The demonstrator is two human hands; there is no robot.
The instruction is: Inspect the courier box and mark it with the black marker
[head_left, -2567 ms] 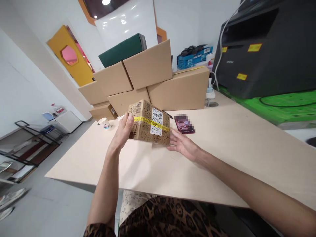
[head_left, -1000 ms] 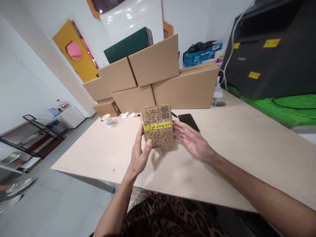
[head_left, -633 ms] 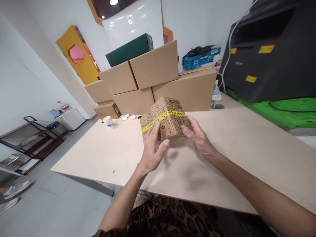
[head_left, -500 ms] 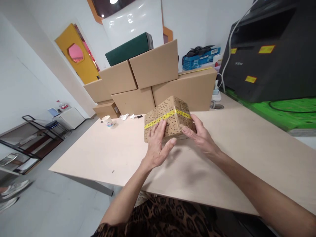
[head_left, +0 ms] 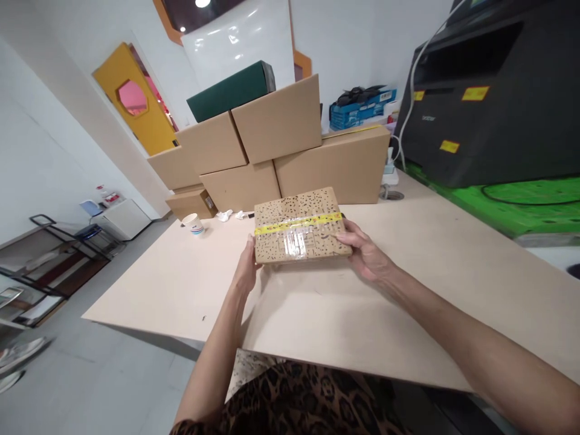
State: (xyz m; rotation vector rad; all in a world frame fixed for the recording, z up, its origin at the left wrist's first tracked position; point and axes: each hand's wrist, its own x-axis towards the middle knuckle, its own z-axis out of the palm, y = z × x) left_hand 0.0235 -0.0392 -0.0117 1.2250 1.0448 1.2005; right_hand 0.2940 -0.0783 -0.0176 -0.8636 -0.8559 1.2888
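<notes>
Between my two hands is a speckled cardboard box [head_left: 296,208] with a yellow tape band around it and glossy clear tape on its near side. My left hand [head_left: 247,263] grips its left end, most of the fingers hidden at the side. At the right end, my right hand [head_left: 368,252] holds it with the thumb on the near face and the other fingers around the edge. The box is held tilted just above the pale table [head_left: 308,320], its near edge casting a shadow there.
Plain cardboard boxes [head_left: 281,124] are stacked along the back, topped by a dark green box [head_left: 231,90]. A paper cup [head_left: 193,223] and crumpled white tissue [head_left: 224,215] lie at the left. A large black printer [head_left: 489,109] stands on a green pallet [head_left: 512,208] at the right.
The box has been turned so a broad taped side faces me. My left hand has moved from its front to the left end; my right hand keeps the right end.
</notes>
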